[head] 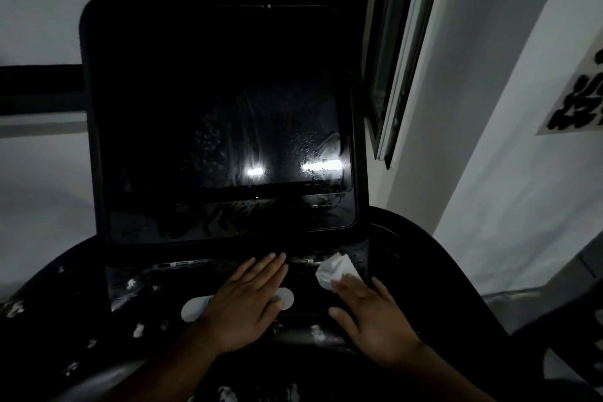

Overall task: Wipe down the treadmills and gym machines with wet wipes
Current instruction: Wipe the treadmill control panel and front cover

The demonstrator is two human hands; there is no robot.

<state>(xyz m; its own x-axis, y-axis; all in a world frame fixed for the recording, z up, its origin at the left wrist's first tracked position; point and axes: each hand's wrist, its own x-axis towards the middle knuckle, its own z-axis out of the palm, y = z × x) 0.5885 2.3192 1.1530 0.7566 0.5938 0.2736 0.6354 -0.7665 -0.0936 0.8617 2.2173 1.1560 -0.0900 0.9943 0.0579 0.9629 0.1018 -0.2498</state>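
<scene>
The step in hand seems to be the wiping of the control panel [156,284] of the treadmill, just under the dark screen [228,108]. The right hand [368,313] presses a white wipe [337,269] on the right part of this panel. Its fingers [346,284] lie rather straight and close together on the near edge of the wipe, with the thumb set apart to the left. The left hand [248,300] rests flat on the middle of the panel, fingers straight and pressed together, and it partly covers a white oval button [192,308].

To do it well, I would keep the palm low and push with the flat of the fingers, in overlapping strokes from side to side. The narrow slots under the screen need the folded edge of the wipe. White specks remain on the left side, so that area probably still needs work.

The wipe is a crumpled wad. Its free end points away from the person, toward the lower edge of the screen, and its long axis seems to follow the line of the fingers.
</scene>
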